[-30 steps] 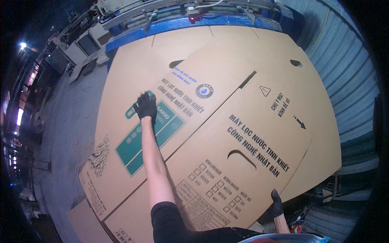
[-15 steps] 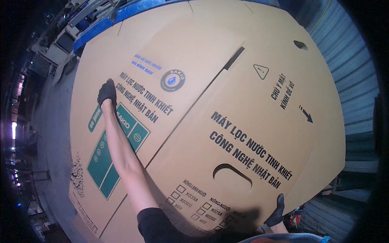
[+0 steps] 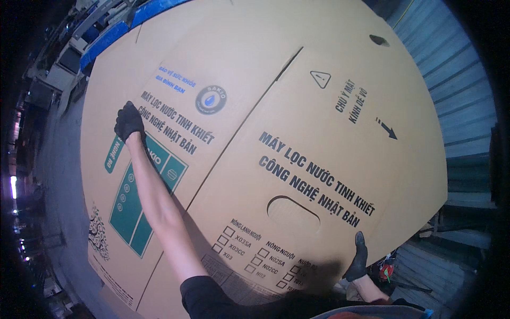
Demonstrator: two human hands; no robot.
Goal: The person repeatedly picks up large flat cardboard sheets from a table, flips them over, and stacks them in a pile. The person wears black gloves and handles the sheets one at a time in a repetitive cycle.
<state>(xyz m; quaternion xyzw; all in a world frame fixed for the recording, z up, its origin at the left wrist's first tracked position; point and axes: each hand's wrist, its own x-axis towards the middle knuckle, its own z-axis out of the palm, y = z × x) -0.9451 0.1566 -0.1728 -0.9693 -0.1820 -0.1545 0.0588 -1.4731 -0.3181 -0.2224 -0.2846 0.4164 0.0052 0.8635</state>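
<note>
A large flat brown cardboard box blank point(image 3: 239, 53) spreads across most of the view, printed in black, green and blue. My left hand point(image 3: 129, 122), in a black glove, rests on its left panel beside the green print, fingers curled in and nothing visible in them. At the lower right edge, my right hand point(image 3: 358, 260), also gloved in black, grips the cardboard. Its thumb lies on top and points up, while its fingers are hidden beneath. A cut handle flap point(image 3: 294, 217) lies just left of that thumb. Between the two main panels runs a long slit point(image 3: 234, 139).
A blue beam point(image 3: 111, 37) borders the far left edge of the cardboard. Corrugated metal sheeting point(image 3: 451, 80) stands at the right. Grey floor point(image 3: 61, 170) shows at the left. A small red object point(image 3: 386, 272) sits beyond my right hand.
The whole view has shifted, so cardboard and background sit further left and higher. The slit's far end looks narrower. My right hand keeps its hold on the edge; my left stays on the panel.
</note>
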